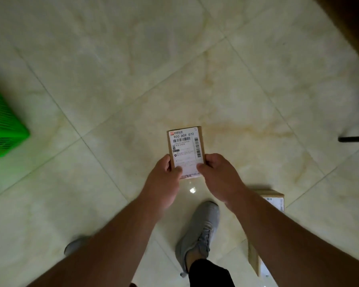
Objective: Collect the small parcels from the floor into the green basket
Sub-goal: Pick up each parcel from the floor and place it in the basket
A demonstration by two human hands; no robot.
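I hold a small brown cardboard parcel [186, 148] with a white shipping label above the tiled floor, near the middle of the view. My left hand [164, 181] grips its lower left edge and my right hand [220, 177] grips its lower right edge. The green basket [2, 131] stands on the floor at the far left, blurred and cut off by the frame edge. A second brown parcel [275, 198] lies on the floor to the right, partly hidden under my right forearm. Another parcel [257, 264] shows lower down beneath the same arm.
My grey shoes [201, 230] stand on the pale marble-patterned tiles. A dark piece of furniture [350, 27] fills the top right corner, and a thin black leg [354, 139] juts in from the right edge.
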